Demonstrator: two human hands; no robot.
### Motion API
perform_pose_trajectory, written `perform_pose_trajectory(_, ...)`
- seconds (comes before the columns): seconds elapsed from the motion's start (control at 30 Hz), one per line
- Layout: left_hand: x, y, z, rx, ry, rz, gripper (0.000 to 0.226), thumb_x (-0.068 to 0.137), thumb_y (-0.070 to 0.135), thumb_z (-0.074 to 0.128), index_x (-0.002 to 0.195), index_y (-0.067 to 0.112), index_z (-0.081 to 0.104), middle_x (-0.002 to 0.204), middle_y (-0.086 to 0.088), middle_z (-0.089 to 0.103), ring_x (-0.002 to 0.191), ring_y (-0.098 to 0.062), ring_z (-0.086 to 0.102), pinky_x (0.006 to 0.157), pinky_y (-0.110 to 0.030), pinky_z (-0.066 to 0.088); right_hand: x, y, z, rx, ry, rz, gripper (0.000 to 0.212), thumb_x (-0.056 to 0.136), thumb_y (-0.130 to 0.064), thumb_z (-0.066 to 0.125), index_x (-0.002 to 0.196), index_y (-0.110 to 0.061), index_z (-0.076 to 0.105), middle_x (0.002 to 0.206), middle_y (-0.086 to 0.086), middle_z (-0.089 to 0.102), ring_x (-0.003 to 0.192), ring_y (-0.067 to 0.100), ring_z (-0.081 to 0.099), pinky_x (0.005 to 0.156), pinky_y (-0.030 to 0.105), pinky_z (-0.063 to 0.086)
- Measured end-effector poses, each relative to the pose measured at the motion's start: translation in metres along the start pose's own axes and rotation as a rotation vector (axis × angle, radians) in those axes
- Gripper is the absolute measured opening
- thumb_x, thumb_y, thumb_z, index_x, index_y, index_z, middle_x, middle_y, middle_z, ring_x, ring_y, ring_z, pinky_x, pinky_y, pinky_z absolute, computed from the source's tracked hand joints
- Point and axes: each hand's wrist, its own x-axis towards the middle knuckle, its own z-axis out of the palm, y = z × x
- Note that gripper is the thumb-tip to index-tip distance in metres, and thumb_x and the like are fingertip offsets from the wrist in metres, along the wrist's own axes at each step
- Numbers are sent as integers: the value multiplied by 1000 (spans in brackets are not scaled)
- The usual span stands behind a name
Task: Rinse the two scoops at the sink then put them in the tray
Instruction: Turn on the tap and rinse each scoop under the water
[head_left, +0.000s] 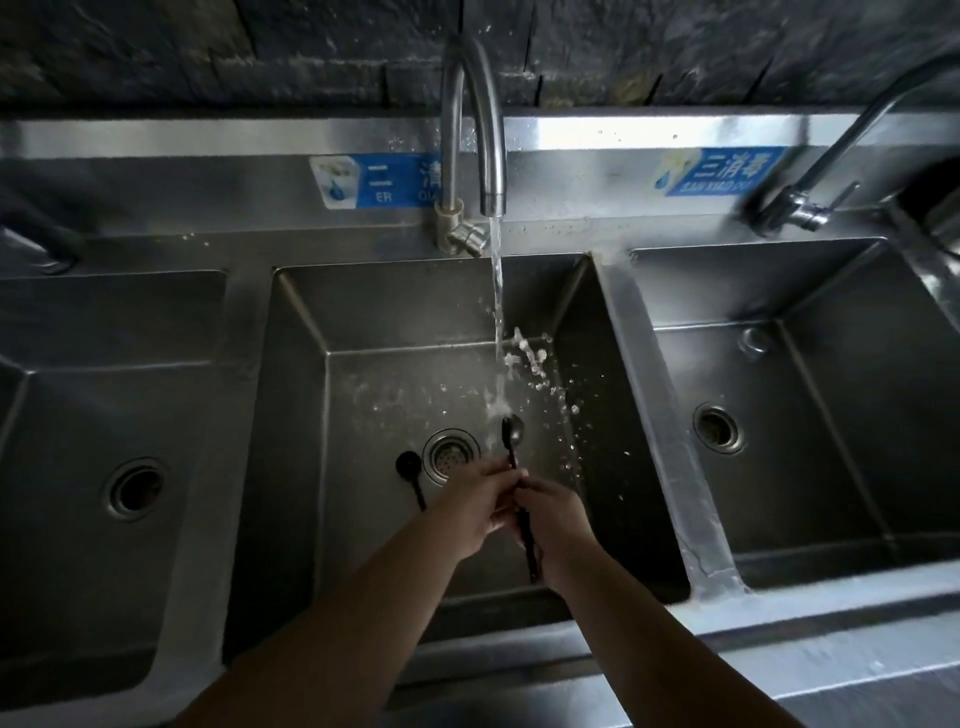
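Over the middle sink basin (311, 395), both my hands grip one long black scoop (513, 434). Its bowl sits under the running water stream (497, 312) from the faucet (475, 114), and water splashes off it. My left hand (478, 506) pinches the handle just below the bowl. My right hand (556, 519) wraps the handle lower down, and the handle's end sticks out beneath it. A second black scoop (410, 475) lies on the basin floor left of the drain (451, 456). No tray is in view.
A left basin (67, 415) and a right basin (831, 415) flank the middle one, each with its own drain. A second faucet (810, 202) stands at the back right. A dark stone wall runs behind the steel backsplash with blue labels.
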Motion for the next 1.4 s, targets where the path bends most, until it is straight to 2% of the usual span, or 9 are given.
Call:
perform_pose_trajectory(0.13, -6, -1, 6, -3, -27, -35, 16, 90, 10, 62, 103, 13, 71, 94, -6, 74, 80, -17, 69, 59, -28, 52, -8, 5, -4, -53, 43, -63, 17, 88, -2, 65, 95, -12, 77, 86, 13, 78, 83, 28, 76, 82, 45, 61)
perform_pose_trajectory(0.37, -18, 2, 29, 65, -30, 5, 12, 88, 8, 65, 94, 18, 67, 75, 1, 71, 58, -8, 63, 54, -24, 42, -22, 5, -22, -104, 111, -116, 23, 92, -13, 62, 80, -23, 79, 67, 3, 75, 60, 16, 67, 59, 32, 53)
perform_pose_trajectory(0.57, -11, 8, 64, 292, 73, 162, 14, 88, 9, 65, 101, 11, 67, 90, -16, 66, 75, -24, 61, 59, -30, 42, -13, -7, -56, -104, 69, -147, 21, 93, -19, 61, 84, -29, 77, 75, -4, 77, 70, 14, 73, 63, 28, 52)
perform_pose_trajectory(0.67, -1, 14, 96, 431, 122, 263, 24, 86, 12, 69, 110, 9, 68, 101, -15, 71, 86, -22, 64, 71, -29, 47, 0, -21, -84, -99, 57, -183, 24, 91, -14, 60, 81, -28, 77, 62, 0, 72, 53, 11, 63, 51, 27, 47)
perform_pose_trajectory(0.8, 24, 19, 159, 540, 132, 343, 20, 86, 12, 70, 105, 10, 68, 95, -8, 69, 75, -15, 61, 63, -21, 47, 17, -54, -142, -131, 78, -256, 25, 88, -19, 64, 73, -36, 75, 57, -1, 70, 48, 11, 60, 50, 29, 48)
perform_pose_trajectory(0.93, 55, 15, 231, 534, 77, 329, 17, 85, 13, 71, 100, 19, 68, 88, -3, 67, 70, -14, 61, 55, -20, 49, 37, -84, -217, -126, 105, -279, 13, 77, -29, 67, 71, -34, 77, 61, 6, 74, 52, 17, 60, 48, 26, 46)
perform_pose_trajectory(1.1, 109, -13, 311, 583, 13, 242, 19, 90, 6, 64, 108, 11, 68, 87, -6, 66, 61, -14, 58, 46, -17, 49, 90, -90, -313, -195, 170, -179, 28, 84, -14, 69, 64, -31, 77, 45, 0, 62, 38, 13, 47, 40, 20, 36)
perform_pose_trajectory(1.2, 147, -42, 341, 640, 20, 130, 22, 90, 0, 60, 110, 5, 68, 73, -7, 64, 52, -10, 57, 42, -18, 48, 126, -84, -356, -250, 198, -42, 29, 79, -5, 72, 57, -24, 75, 47, 3, 66, 38, 13, 57, 41, 21, 44)
perform_pose_trajectory(1.4, 221, -100, 352, 932, 4, 40, 17, 81, -5, 66, 92, 3, 75, 91, -21, 74, 81, -29, 66, 81, -46, 54, 194, -57, -394, -542, 141, 142, 19, 79, -5, 71, 62, -13, 68, 50, 2, 63, 33, 7, 56, 38, 19, 43)
